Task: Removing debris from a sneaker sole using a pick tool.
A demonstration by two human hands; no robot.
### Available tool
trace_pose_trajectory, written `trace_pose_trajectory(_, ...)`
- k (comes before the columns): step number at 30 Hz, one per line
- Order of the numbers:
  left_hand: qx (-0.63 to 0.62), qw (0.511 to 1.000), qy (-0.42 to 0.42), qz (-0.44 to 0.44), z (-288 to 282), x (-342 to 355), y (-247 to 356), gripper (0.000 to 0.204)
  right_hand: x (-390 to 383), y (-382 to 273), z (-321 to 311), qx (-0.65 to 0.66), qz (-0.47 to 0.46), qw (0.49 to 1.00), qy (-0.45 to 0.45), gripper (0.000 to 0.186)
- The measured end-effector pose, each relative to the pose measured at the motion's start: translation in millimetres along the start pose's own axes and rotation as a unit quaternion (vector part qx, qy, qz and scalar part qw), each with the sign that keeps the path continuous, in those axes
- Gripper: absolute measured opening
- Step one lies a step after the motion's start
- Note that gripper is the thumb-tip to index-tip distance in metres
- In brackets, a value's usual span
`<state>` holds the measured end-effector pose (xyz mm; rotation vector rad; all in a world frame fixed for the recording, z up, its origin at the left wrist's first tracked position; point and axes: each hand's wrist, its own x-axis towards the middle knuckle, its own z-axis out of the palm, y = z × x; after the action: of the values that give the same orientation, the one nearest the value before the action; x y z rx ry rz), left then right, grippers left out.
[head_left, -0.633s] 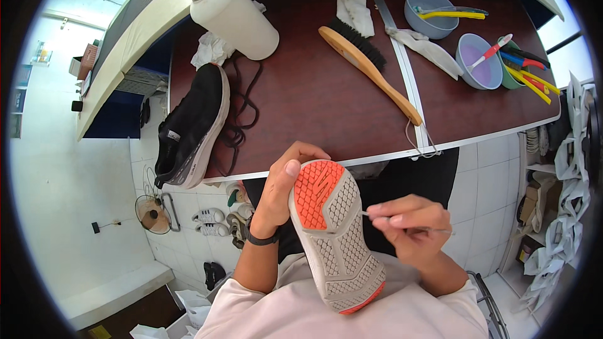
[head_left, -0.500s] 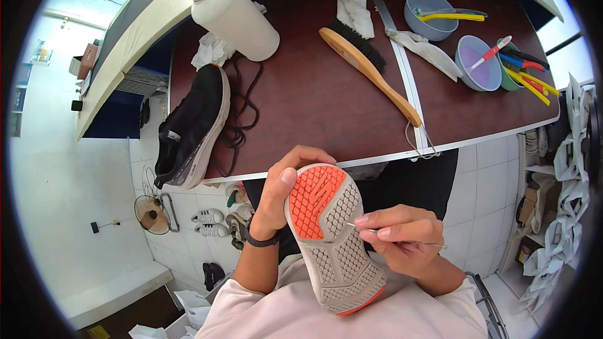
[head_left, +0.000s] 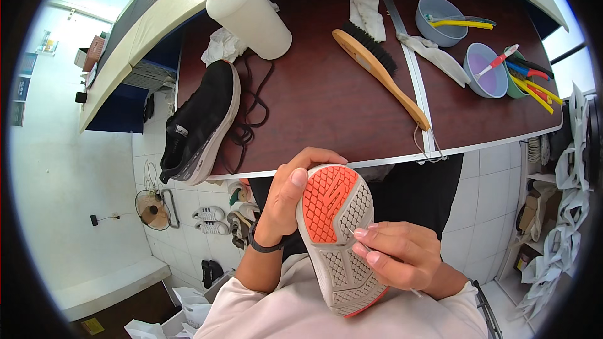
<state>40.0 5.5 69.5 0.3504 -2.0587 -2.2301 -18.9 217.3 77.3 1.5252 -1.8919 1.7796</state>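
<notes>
My left hand (head_left: 286, 198) is wrapped round the upper left edge of a shoe (head_left: 339, 270), whose pale grey sole with orange rubber patches faces up over my lap. My right hand (head_left: 402, 254) grips a thin metal pick (head_left: 416, 290), its point in the tread right of the big orange patch. Above them on the dark red table (head_left: 308, 113) are a black sneaker (head_left: 201, 113) with loose black laces (head_left: 254, 110) and a wooden brush (head_left: 383, 75) with dark bristles.
A white bottle (head_left: 251, 22), crumpled paper (head_left: 220, 47), white cloths (head_left: 433, 56) and bowls (head_left: 440, 9) with coloured brushes stand on the table. A fan (head_left: 152, 210) and pairs of shoes (head_left: 210, 221) are on the tiled floor at left. Shelving with white bags (head_left: 559, 226) lines the right.
My right hand with the pick has moved down and slightly inward on the sole. The table and everything on it appear shifted a little rightward as the view moved.
</notes>
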Motion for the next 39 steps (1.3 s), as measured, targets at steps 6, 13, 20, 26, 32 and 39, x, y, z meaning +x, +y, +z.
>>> trace_pose_trajectory(6,0.004,1.000,-0.011,0.013,3.6,-1.2,6.7,0.069,-2.0,-2.0,8.6,-0.045,-0.040,0.997,0.039,0.030)
trace_pose_trajectory(13,0.012,1.000,-0.016,0.018,6.1,-1.2,7.4,0.069,-2.3,-2.0,10.8,-0.014,-0.005,0.998,0.056,0.032)
trace_pose_trajectory(20,0.001,0.999,-0.046,0.025,6.4,1.4,0.6,0.073,-6.4,13.5,2.5,0.385,0.256,0.878,0.122,0.028)
trace_pose_trajectory(26,-0.006,0.999,-0.042,0.015,6.6,2.3,0.3,0.073,-10.0,8.3,-1.1,0.290,0.208,0.928,0.111,0.031)
trace_pose_trajectory(32,-0.013,0.999,-0.031,0.006,7.3,2.0,0.3,0.074,-7.7,6.2,1.2,0.189,0.149,0.967,0.081,0.036)
trace_pose_trajectory(39,-0.011,0.999,-0.029,0.011,7.0,0.8,-1.5,0.074,-13.3,5.9,5.6,0.200,0.164,0.961,0.100,0.035)
